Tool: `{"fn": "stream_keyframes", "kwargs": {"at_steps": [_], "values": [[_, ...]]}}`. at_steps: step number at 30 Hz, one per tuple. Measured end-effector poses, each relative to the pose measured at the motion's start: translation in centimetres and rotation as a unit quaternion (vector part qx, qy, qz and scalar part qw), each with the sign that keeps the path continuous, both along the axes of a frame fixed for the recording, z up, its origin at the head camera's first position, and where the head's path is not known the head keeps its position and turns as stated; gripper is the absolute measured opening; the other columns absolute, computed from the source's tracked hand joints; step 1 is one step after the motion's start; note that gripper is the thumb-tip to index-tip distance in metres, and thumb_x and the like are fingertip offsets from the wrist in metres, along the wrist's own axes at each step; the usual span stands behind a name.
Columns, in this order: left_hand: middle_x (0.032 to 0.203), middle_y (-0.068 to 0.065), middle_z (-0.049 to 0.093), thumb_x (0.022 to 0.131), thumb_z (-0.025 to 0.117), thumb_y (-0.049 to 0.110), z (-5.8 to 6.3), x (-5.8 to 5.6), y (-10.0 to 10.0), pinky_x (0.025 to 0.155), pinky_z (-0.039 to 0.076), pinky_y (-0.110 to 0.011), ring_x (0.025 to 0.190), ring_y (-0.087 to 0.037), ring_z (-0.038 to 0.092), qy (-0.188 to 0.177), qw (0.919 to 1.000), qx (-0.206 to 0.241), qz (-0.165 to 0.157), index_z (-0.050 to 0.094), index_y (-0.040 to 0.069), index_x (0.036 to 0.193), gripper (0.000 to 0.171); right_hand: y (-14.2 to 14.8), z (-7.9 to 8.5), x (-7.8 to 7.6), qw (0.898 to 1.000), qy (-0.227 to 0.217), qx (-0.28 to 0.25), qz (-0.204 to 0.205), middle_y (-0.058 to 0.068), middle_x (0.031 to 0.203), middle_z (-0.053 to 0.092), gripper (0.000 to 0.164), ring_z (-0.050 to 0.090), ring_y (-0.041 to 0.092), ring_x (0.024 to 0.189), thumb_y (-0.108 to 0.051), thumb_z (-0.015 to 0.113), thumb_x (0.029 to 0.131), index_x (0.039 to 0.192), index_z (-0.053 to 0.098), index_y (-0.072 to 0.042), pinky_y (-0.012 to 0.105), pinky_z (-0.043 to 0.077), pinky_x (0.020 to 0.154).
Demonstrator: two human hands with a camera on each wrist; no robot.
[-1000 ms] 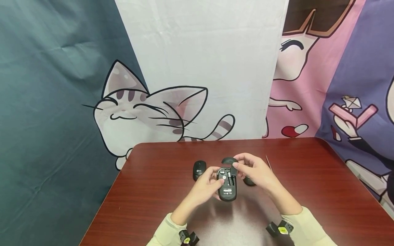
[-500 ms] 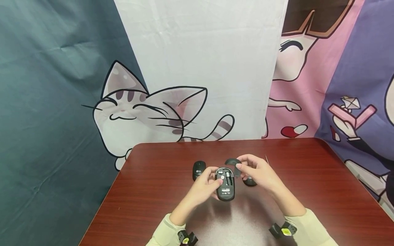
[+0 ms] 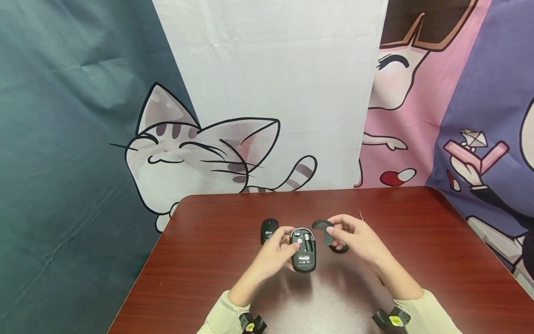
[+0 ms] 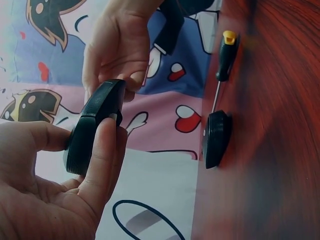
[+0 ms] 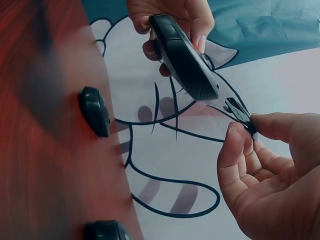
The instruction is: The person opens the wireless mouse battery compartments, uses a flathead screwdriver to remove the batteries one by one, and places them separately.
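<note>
My left hand (image 3: 271,257) grips a black computer mouse (image 3: 303,262) above the table, its underside turned toward me. The battery compartment (image 3: 308,242) in that underside is uncovered, with a shiny cylinder showing inside. To the right of the mouse, my right hand (image 3: 356,239) pinches a thin dark battery cover (image 3: 321,224) between thumb and fingers. A gap separates cover and mouse in the head view. Seen from the right wrist, the cover (image 5: 240,116) is edge-on, near the lower end of the mouse (image 5: 185,60).
On the reddish-brown table (image 3: 200,283), a second black mouse (image 3: 269,229) lies left of my hands. Another mouse (image 3: 339,249) sits partly behind my right hand. A screwdriver (image 4: 228,57) with a black and yellow handle lies beyond it. Printed cloth (image 3: 283,69) hangs behind the table.
My right hand has drawn the cover off to the right and slightly down, away from the mouse. My left hand has shifted a little left with the mouse.
</note>
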State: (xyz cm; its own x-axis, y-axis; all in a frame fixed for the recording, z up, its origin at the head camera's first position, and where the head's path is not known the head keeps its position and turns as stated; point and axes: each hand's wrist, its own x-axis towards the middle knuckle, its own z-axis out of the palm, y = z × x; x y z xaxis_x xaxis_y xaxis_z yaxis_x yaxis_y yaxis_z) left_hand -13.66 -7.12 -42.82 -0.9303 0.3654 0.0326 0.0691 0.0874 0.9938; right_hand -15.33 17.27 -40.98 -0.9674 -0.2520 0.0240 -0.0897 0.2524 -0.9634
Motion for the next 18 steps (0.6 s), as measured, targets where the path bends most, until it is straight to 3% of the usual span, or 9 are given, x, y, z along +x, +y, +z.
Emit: {"fn": "stream_keyframes", "kwargs": {"at_steps": [7, 14, 18], "values": [[0.1, -0.012, 0.06, 0.091, 0.058, 0.01, 0.0, 0.0, -0.2, 0.056, 0.055, -0.058, 0.07, -0.019, 0.065, -0.003, 1.0, 0.005, 0.002, 0.046, 0.008, 0.125, 0.036, 0.5, -0.5, 0.6, 1.0, -0.019, -0.013, 0.002, 0.016, 0.084, 0.061, 0.039, 0.062, 0.027, 0.071, -0.031, 0.068, 0.085, 0.112, 0.058, -0.005, 0.04, 0.059, 0.066], [0.098, -0.013, 0.06, 0.09, 0.056, 0.005, 2.3, 1.2, -0.3, 0.057, 0.056, -0.056, 0.069, -0.018, 0.065, -0.003, 1.0, -0.006, 0.004, 0.046, 0.002, 0.124, 0.035, 0.8, -1.4, 1.1, 0.999, -0.033, -0.013, -0.002, 0.014, 0.084, 0.062, 0.038, 0.062, 0.032, 0.075, -0.032, 0.068, 0.085, 0.112, 0.058, -0.007, 0.039, 0.059, 0.067], [0.098, -0.013, 0.06, 0.09, 0.056, 0.005, 2.5, 1.3, -0.4, 0.056, 0.057, -0.053, 0.069, -0.018, 0.065, 0.003, 0.9999, -0.012, 0.002, 0.046, 0.001, 0.124, 0.036, 1.0, -2.1, 1.3, 0.999, -0.047, -0.006, -0.009, 0.013, 0.084, 0.062, 0.038, 0.061, 0.039, 0.079, -0.033, 0.069, 0.084, 0.111, 0.059, -0.009, 0.043, 0.058, 0.07]]}}
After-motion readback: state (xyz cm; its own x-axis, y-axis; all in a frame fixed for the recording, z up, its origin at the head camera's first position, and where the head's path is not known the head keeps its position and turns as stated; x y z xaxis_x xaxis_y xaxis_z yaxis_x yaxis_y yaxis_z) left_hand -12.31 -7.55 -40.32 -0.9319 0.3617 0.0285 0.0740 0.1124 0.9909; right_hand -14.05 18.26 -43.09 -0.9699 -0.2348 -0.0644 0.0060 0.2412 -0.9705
